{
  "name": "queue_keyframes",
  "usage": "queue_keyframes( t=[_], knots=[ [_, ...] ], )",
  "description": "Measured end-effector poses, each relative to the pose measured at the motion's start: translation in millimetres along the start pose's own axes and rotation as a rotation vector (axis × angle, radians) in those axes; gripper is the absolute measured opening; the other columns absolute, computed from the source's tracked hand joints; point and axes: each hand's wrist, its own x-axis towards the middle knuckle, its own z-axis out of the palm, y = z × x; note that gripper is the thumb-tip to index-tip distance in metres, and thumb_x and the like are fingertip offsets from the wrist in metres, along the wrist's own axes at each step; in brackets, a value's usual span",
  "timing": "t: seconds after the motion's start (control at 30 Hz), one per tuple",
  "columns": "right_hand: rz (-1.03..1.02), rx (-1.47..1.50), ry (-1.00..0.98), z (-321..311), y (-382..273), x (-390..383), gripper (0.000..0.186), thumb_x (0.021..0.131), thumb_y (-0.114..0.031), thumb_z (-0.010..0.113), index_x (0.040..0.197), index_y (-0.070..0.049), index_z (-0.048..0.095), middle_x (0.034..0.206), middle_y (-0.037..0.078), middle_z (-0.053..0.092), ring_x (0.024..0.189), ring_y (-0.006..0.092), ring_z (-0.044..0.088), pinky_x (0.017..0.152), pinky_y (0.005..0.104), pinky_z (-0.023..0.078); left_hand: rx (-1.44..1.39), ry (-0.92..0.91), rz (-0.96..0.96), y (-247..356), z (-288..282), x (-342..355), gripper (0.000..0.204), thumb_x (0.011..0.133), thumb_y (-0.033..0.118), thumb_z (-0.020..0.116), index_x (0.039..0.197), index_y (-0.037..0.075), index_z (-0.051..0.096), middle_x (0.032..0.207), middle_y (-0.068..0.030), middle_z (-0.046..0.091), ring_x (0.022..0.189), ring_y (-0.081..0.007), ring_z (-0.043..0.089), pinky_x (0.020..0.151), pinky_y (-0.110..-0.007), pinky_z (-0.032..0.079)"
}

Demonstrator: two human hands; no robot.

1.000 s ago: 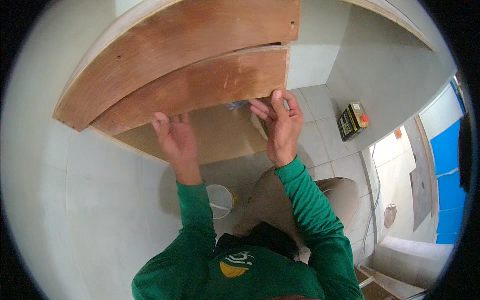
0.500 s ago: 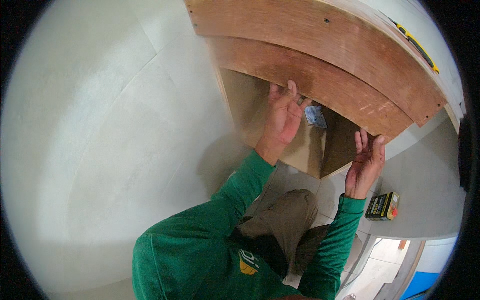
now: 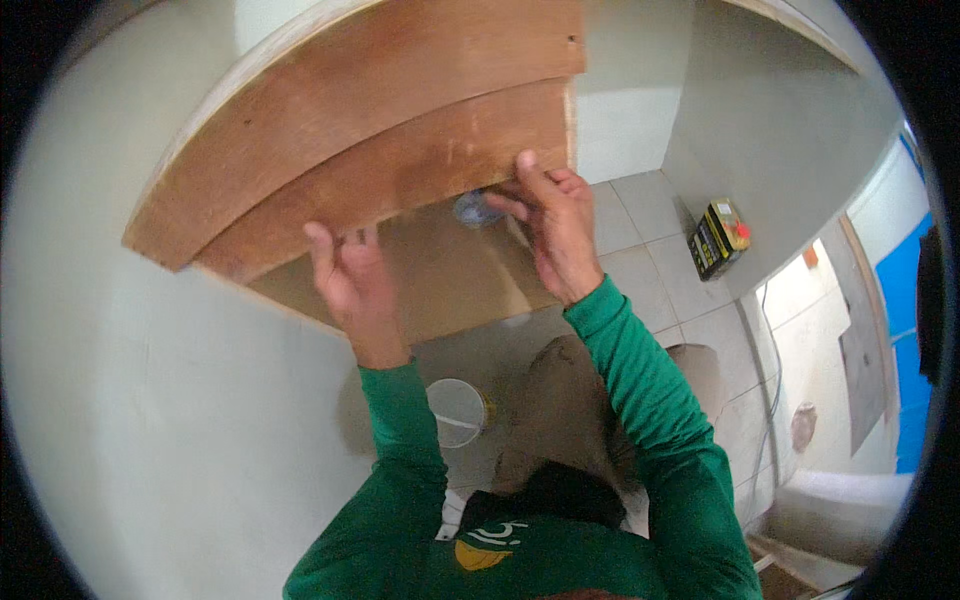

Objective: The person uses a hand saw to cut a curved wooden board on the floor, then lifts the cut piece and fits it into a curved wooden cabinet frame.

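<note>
A reddish wooden cabinet front has an upper curved board [image 3: 360, 80] and a lower curved board [image 3: 400, 160], above a tan cabinet interior [image 3: 400, 270]. My left hand [image 3: 350, 280] grips the lower board's bottom edge toward its left, thumb in front and fingers partly hidden behind it. At that board's right end my right hand [image 3: 555, 225] holds the edge with thumb raised and fingers curled, slightly blurred. A small bluish item [image 3: 470, 208], too unclear to name, shows inside the opening beside my right hand.
A grey panel [image 3: 770, 150] rises at the right, with a black-and-yellow can with red cap [image 3: 720, 240] at its foot on floor tiles [image 3: 650, 215]. A pale wall [image 3: 150, 400] is at left. A white bucket [image 3: 455, 410] sits below my left hand; a cable [image 3: 770, 380] runs at right.
The view swung toward the wall half a second ago and has swung back. Both hands remain on the lower board. The dark slit between the boards' right ends looks narrower than a second ago.
</note>
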Motion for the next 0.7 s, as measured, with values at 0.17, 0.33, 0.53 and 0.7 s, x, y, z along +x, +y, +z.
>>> queue_keyframes(
  t=[0.17, 0.33, 0.53, 0.7],
  knots=[
    [0.011, 0.020, -0.061, 0.2, 2.3, 7.4, 0.041, 0.107, -0.041, 0.074, 0.111, -0.001, 0.066, 0.107, 0.009, 0.070, 0.101, 0.0193, 0.073, 0.089, 0.0402, 0.068, -0.194, 0.052, -0.069, 3.4, -2.6, 8.3, 0.055, 0.106, 0.026, 0.073, 0.155, 0.008, 0.055, 0.161, -0.0093, 0.057, 0.151, -0.0277, 0.049, 0.133, -0.051, 0.033],
    [-0.010, 0.016, -0.132, -2.7, 3.1, 17.3, 0.046, 0.107, -0.042, 0.074, 0.118, 0.001, 0.061, 0.111, 0.010, 0.067, 0.101, 0.0186, 0.071, 0.092, 0.0405, 0.068, -0.163, -0.088, -0.103, -1.7, -20.9, 25.2, 0.051, 0.106, 0.026, 0.072, 0.152, 0.008, 0.058, 0.159, -0.0087, 0.059, 0.149, -0.0269, 0.051, 0.133, -0.049, 0.035],
    [-0.047, 0.127, -0.058, 6.1, 13.7, 21.7, 0.044, 0.109, -0.039, 0.071, 0.125, 0.000, 0.057, 0.119, 0.011, 0.068, 0.111, 0.0215, 0.072, 0.096, 0.0418, 0.067, -0.093, 0.000, -0.093, 0.6, -14.7, 19.4, 0.050, 0.106, 0.026, 0.073, 0.150, 0.008, 0.060, 0.159, -0.0089, 0.059, 0.149, -0.0275, 0.051, 0.132, -0.048, 0.038],
    [-0.034, 0.168, -0.131, 10.1, 12.8, 22.3, 0.042, 0.112, -0.037, 0.067, 0.135, -0.004, 0.054, 0.132, 0.011, 0.067, 0.123, 0.0236, 0.070, 0.101, 0.0465, 0.065, -0.069, 0.027, -0.069, 3.7, -0.3, 17.5, 0.052, 0.105, 0.026, 0.074, 0.151, 0.007, 0.058, 0.158, -0.0102, 0.059, 0.148, -0.0282, 0.052, 0.131, -0.048, 0.038]
  ],
)
